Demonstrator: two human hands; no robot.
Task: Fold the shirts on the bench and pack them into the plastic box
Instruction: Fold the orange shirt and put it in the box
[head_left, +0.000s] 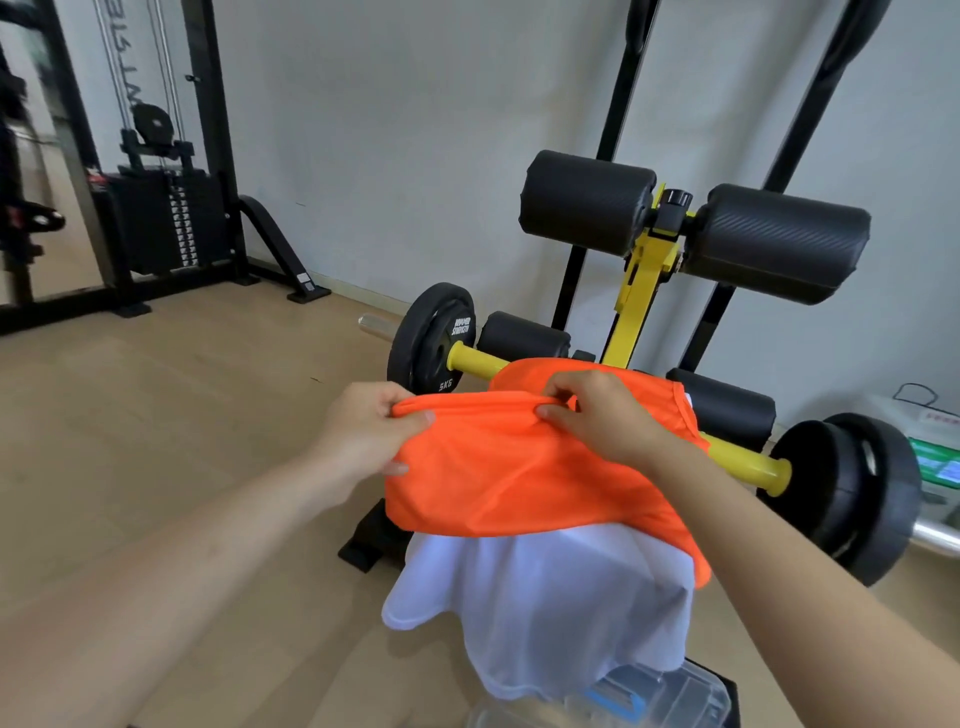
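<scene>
Early stage: left hand (363, 434) and right hand (597, 415) each take a pinch grip on the edge of the orange shirt (519, 483), which lies atop the white shirt (540, 613) draped over the covered tabletop. Neither looks folded; the plastic box (675, 699) below apparently holds none.

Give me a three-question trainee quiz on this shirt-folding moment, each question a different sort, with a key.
1. True or false: the left hand and the right hand both pinch the orange shirt.
2. What lies under the orange shirt? A) white shirt B) black towel C) blue jacket
3. Fill in: the weight plate beyond the left hand is marked ___.
Key: 1 true; 2 A; 3 5KG.
</scene>
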